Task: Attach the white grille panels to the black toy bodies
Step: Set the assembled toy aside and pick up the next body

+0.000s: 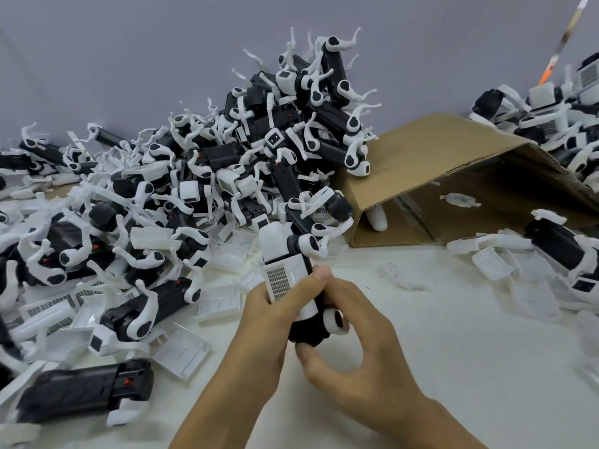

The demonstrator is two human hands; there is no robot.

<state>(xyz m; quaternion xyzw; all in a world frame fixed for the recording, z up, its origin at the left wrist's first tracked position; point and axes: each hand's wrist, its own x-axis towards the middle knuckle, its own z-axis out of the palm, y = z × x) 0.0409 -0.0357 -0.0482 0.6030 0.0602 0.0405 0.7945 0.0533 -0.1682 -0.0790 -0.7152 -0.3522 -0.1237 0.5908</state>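
Note:
Just above the table's middle I hold one black toy body (306, 328) upright and tilted left. A white grille panel (285, 273) lies along its upper face, its mesh patch toward me. My left hand (269, 322) grips the body and panel from the left, thumb pressed on the panel's right edge. From the right and below, my right hand (353, 338) holds the body's lower black end, fingers curled round it beside a white wheel-like knob (334, 322). The underside of the body is hidden by my fingers.
A tall heap of black toy bodies with white legs (259, 150) fills the left and back. Loose white panels (220, 303) lie around its foot. A cardboard box (453, 176) lies on its side at right, with more toys (564, 241) beyond it.

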